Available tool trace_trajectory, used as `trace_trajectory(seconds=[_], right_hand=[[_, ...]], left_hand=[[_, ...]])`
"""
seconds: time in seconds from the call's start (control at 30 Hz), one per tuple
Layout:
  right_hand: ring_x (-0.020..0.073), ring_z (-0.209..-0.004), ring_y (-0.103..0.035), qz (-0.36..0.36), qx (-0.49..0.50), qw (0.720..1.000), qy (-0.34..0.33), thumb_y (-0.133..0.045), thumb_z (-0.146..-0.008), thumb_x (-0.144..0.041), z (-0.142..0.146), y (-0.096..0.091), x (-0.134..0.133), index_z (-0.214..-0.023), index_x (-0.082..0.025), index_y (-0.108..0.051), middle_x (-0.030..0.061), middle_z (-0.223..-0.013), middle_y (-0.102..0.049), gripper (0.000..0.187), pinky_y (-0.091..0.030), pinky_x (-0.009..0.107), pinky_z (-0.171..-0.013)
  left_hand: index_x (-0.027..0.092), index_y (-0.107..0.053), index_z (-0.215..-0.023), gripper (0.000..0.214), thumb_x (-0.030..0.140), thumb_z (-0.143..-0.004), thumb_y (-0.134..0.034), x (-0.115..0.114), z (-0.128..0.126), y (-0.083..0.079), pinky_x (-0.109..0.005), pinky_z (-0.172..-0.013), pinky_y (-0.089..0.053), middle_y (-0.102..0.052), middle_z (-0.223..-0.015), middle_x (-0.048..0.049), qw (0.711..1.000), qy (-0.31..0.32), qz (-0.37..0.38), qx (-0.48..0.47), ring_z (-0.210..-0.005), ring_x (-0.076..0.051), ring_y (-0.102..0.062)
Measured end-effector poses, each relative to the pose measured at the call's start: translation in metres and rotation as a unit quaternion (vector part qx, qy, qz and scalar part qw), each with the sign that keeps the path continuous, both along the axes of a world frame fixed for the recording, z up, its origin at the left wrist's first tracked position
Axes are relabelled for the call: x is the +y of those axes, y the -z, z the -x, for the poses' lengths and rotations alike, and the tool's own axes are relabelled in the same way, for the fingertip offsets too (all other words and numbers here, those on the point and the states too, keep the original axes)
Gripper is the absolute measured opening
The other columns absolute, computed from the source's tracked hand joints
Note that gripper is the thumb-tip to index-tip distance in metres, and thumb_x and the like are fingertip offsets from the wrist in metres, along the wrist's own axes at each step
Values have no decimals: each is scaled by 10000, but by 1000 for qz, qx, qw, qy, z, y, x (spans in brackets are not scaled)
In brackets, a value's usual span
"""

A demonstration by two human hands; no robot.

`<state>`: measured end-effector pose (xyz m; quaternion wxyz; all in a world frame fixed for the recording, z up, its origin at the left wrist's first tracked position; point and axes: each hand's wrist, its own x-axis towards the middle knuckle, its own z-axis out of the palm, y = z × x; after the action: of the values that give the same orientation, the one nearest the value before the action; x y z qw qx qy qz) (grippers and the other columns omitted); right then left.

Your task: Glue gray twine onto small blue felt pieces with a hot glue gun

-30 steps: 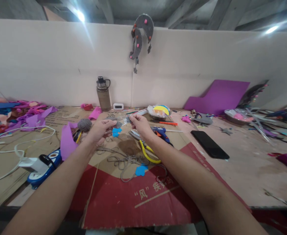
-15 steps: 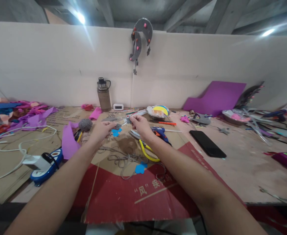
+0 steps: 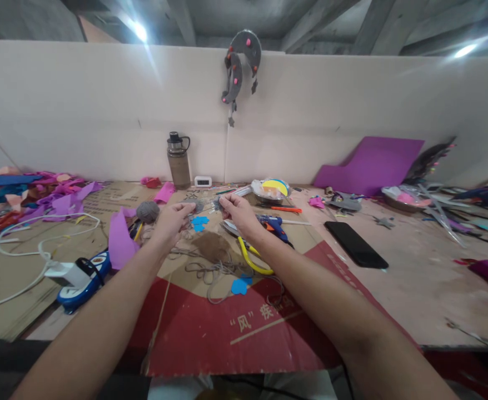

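From the head view, the left hand (image 3: 174,219) has thumb and finger pinched on a small flat grey piece (image 3: 198,206); the right hand (image 3: 239,213), just apart from it, pinches another small dark-grey piece (image 3: 217,204). Both pieces are above the brown-and-red cardboard sheet (image 3: 202,344). Below them lie bright-blue scalloped cutouts (image 3: 199,223), loose thin grey-brown cord (image 3: 204,270) and a yellow-handled metal tool (image 3: 260,270), partly behind the right forearm.

The left forearm (image 3: 114,286) and right forearm (image 3: 310,275) slanted forward and inward — the left hand (image 3: 176,218) and right hand (image 3: 236,209) near but apart, each pinching thumb against fingers.
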<state>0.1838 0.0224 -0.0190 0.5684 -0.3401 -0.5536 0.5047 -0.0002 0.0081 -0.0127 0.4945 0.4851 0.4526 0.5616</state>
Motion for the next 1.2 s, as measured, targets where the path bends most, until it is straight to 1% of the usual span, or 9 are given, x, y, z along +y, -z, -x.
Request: trace_trajectory(seconds=[0.13,0.17,0.3,0.4,0.63,0.8,0.97,1.1,1.2], right_hand=[[67,-491,-390,34,29,999,24,-698,-675,-502,-4,-5,-3,-682,-204,-521,-79,-541,-460,347,-351,220,-519],[66,-490,-389,41,35,998,23,-703,-671,-507,-5,-6,-3,-677,-205,-514,-79,-541,-457,356,-354,220,-519],[64,-485,-388,60,53,997,17,-726,-651,-523,-6,-9,-5,-664,-208,-492,-77,-538,-452,393,-351,217,-510],[62,-480,-381,69,64,995,18,-739,-636,-526,-6,-8,-4,-645,-208,-474,-78,-530,-446,414,-345,213,-500],[61,-469,-372,84,68,994,27,-739,-660,-499,-6,-8,-3,-640,-206,-475,-80,-508,-431,395,-326,208,-480],[56,-460,-354,99,75,992,29,-753,-658,-477,-6,-9,-3,-624,-202,-471,-84,-496,-428,396,-321,201,-467],[51,-455,-350,122,94,988,23,-772,-662,-443,-8,-10,-1,-635,-201,-462,-88,-502,-428,394,-314,197,-459],[45,-453,-347,129,101,986,20,-768,-668,-419,-9,-11,1,-646,-200,-452,-93,-507,-426,385,-320,188,-455],[38,-450,-342,133,102,986,17,-762,-664,-410,-10,-12,1,-650,-197,-448,-96,-515,-429,380,-326,181,-455]], left_hand=[[142,-619,-755,305,409,-690,-751,-3,-4,-1,-179,-401,-226,-377,-471,96,999,7,-39,32,-385,-30,-277],[148,-619,-768,304,418,-702,-741,-4,-6,-1,-181,-404,-240,-400,-484,91,998,1,-52,44,-391,-34,-295],[169,-622,-816,278,424,-738,-699,-7,-9,-4,-195,-404,-271,-603,-652,30,988,-29,-108,102,-411,-44,-368],[177,-616,-839,250,409,-765,-670,-10,-9,-7,-196,-404,-284,-669,-701,-8,981,-37,-127,141,-417,-60,-423],[185,-624,-914,231,404,-842,-604,-14,-5,-6,-202,-427,-324,-684,-656,-20,959,-42,-178,216,-428,-85,-452],[193,-673,-905,218,388,-860,-586,-14,-2,-3,-220,-478,-350,-674,-645,-14,939,-40,-223,257,-450,-97,-464],[192,-706,-876,179,327,-855,-590,-16,-1,-6,-224,-517,-380,-696,-701,-27,921,-15,-253,295,-471,-97,-479],[184,-727,-913,174,261,-850,-584,-15,1,-5,-216,-566,-431,-719,-734,-36,896,2,-300,327,-515,-101,-539],[181,-733,-904,189,249,-854,-564,-11,5,0,-223,-591,-470,-719,-720,-33,860,7,-362,359,-536,-108,-577]])
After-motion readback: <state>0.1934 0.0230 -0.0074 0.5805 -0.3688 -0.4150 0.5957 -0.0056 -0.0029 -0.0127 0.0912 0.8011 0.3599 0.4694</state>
